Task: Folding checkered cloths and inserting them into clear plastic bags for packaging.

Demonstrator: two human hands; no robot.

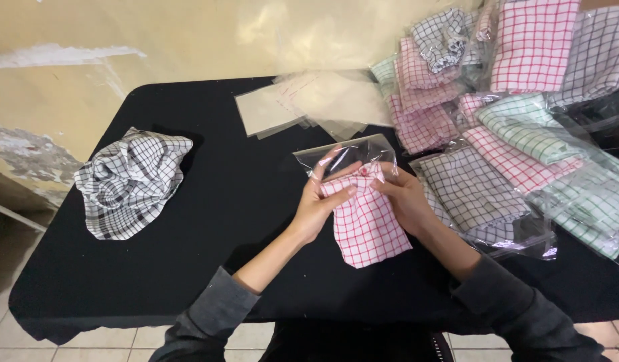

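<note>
A folded red-and-white checked cloth (365,224) lies on the black table (209,201) in front of me. Its top end sits in the mouth of a clear plastic bag (350,153). My left hand (319,201) grips the bag's left edge and the cloth's top left corner. My right hand (403,198) holds the cloth's right side and the bag's right edge. Both forearms come up from the bottom in grey sleeves.
A loose heap of black-and-white checked cloth (130,181) lies at the table's left. Flat clear bags (289,107) are stacked at the back. A large pile of bagged checked cloths (517,121) in pink, green and grey fills the right side.
</note>
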